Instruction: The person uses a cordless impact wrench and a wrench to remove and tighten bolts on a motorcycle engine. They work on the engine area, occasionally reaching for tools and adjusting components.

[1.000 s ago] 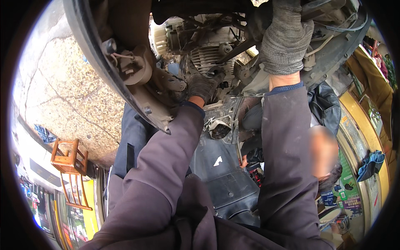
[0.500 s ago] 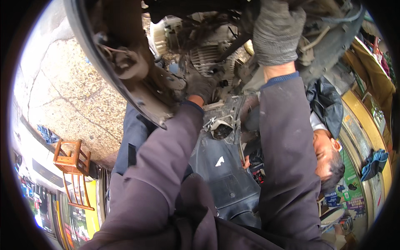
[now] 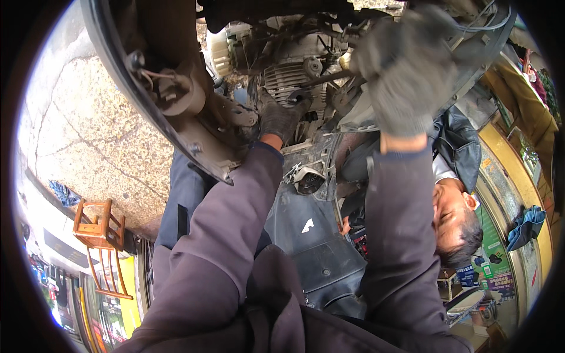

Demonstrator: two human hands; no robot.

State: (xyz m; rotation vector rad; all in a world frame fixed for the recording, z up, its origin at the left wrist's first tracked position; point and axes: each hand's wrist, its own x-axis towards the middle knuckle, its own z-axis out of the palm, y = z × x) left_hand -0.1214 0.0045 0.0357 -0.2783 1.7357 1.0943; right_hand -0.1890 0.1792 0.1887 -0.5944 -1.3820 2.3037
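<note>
My left hand (image 3: 279,120), in a dark grey work glove, reaches in beside the finned metal engine cylinder (image 3: 282,77). Its fingers are closed around the near end of a dark bar-like tool (image 3: 331,77). The tool slants up to the right across the engine. At its far end is my right hand (image 3: 406,82), gloved in lighter grey and smeared by motion; it appears closed on the bar, though the fingers are blurred. Just below my left hand sits a small dirty bracket with a dark round opening (image 3: 309,181).
A curved dark body panel (image 3: 170,132) arches at the left of the engine. Below lies a black plastic panel (image 3: 315,241). Another person (image 3: 453,223) is close beside my right arm. A wooden stool (image 3: 100,232) stands at the left on the speckled ground.
My right hand has moved down and slightly right, and the bar's outer end has swung down with it. My left hand stays by the cylinder.
</note>
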